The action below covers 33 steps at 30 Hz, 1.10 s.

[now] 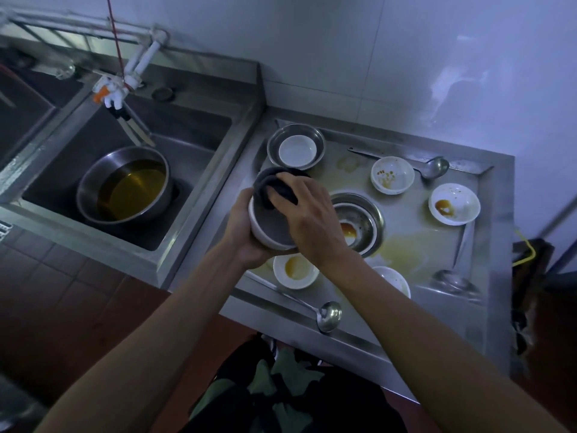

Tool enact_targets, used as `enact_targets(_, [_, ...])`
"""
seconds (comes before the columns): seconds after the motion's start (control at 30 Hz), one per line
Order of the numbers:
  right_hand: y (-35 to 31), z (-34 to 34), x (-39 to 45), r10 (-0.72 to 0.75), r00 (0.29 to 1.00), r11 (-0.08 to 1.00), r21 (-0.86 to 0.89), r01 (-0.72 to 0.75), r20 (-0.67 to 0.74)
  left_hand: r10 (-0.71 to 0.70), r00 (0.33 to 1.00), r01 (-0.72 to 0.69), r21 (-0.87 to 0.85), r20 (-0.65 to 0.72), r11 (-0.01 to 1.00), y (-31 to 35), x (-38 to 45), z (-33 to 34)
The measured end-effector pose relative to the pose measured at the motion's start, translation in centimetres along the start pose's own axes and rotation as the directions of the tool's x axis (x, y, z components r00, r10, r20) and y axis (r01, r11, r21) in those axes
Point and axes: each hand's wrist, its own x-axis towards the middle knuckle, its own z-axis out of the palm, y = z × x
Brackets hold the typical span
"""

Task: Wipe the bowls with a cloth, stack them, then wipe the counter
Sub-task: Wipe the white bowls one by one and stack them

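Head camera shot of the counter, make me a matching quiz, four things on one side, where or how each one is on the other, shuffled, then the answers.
Things:
1. dark cloth
2. steel basin
3. small white dish
4. front ladle

States:
A. in the sink, holding yellowish liquid
B. inside a steel plate at the counter's back
C. pressed into a held white bowl by the right hand
D. lying along the counter's near edge

Pairs: 1-C, 2-A, 3-B, 4-D
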Motion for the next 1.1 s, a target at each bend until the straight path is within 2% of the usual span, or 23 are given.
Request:
enact_targets(0.07, [0.0, 0.3, 0.2, 0.063, 0.997, 0.996, -0.068, -0.061, 0.039, 0.015, 1.0, -0.015, 0.018, -0.021, 1.0, -0.1, -0.1, 0.1])
enact_targets(0.17, [-0.6, 0.5, 0.3, 0.233, 0.97, 0.969, -0.104, -0.226, 0.069, 0.076, 0.993, -0.071, 0.052, -0.086, 0.996, -0.2, 0.1, 0.4])
enact_targets(0.27, [-1.2, 0.8, -0.4, 0.343, 0.933, 0.937, 0.032, -0.348, 0.113, 0.131, 0.984, -0.116, 0.128, -0.119, 0.985, -0.4, 0.4, 0.3])
enact_targets(0.37, [-1.4, 0.5, -0.9, 0.254, 0.966, 0.939, 0.228, -0.257, 0.041, 0.089, 0.993, -0.08, 0.107, -0.082, 0.991, -0.6, 0.3, 0.7])
enact_targets(0.47, [-1.7, -0.3, -0.8, 0.212, 0.966, 0.955, 0.242, -0.173, -0.146, 0.072, 0.997, -0.07, 0.08, -0.023, 0.994, -0.2, 0.2, 1.6])
enact_targets(0.53, [-1.5, -0.8, -0.4, 0.18, 0.963, 0.97, 0.197, -0.141, -0.199, 0.081, 0.997, -0.08, 0.063, -0.008, 0.995, -0.1, 0.3, 2.0])
enact_targets(0.6, [-0.8, -1.0, 0.2, 0.173, 0.974, 0.979, 0.134, -0.154, -0.148, 0.102, 0.995, -0.101, 0.087, -0.011, 0.991, -0.1, 0.3, 2.3])
enact_targets(0.77, [-0.9, -0.6, -0.3, 0.321, 0.942, 0.946, -0.075, -0.314, 0.1, 0.24, 0.965, -0.203, 0.274, -0.108, 0.94, -0.6, 0.5, 3.0])
enact_targets(0.8, [-1.1, -0.4, -0.6, 0.324, 0.934, 0.946, -0.073, -0.317, 0.149, 0.276, 0.951, -0.219, 0.326, -0.139, 0.92, -0.7, 0.5, 3.1])
enact_targets(0.87, [-0.9, -0.5, -1.0, 0.304, 0.931, 0.939, 0.1, -0.328, 0.201, 0.301, 0.936, -0.223, 0.356, -0.181, 0.908, -1.0, 0.8, 2.8])
enact_targets(0.93, [-0.4, -1.0, -0.7, 0.243, 0.953, 0.896, 0.335, -0.293, 0.182, 0.255, 0.951, -0.205, 0.258, -0.176, 0.944, -0.9, 0.8, 2.3])
enact_targets(0.97, [-0.3, -1.2, -0.5, 0.214, 0.966, 0.89, 0.379, -0.255, 0.146, 0.223, 0.964, -0.191, 0.204, -0.145, 0.96, -0.8, 0.8, 2.1])
enact_targets(1.03, [-0.6, -1.5, -0.1, 0.177, 0.984, 0.927, 0.332, -0.175, 0.022, 0.165, 0.985, -0.159, 0.113, -0.05, 0.981, -0.3, 0.9, 2.2])
enact_targets(1.1, [-0.6, -1.8, 0.4, 0.177, 0.981, 0.958, 0.243, -0.154, -0.076, 0.156, 0.988, -0.154, 0.114, -0.005, 0.981, 0.0, 0.6, 2.8])
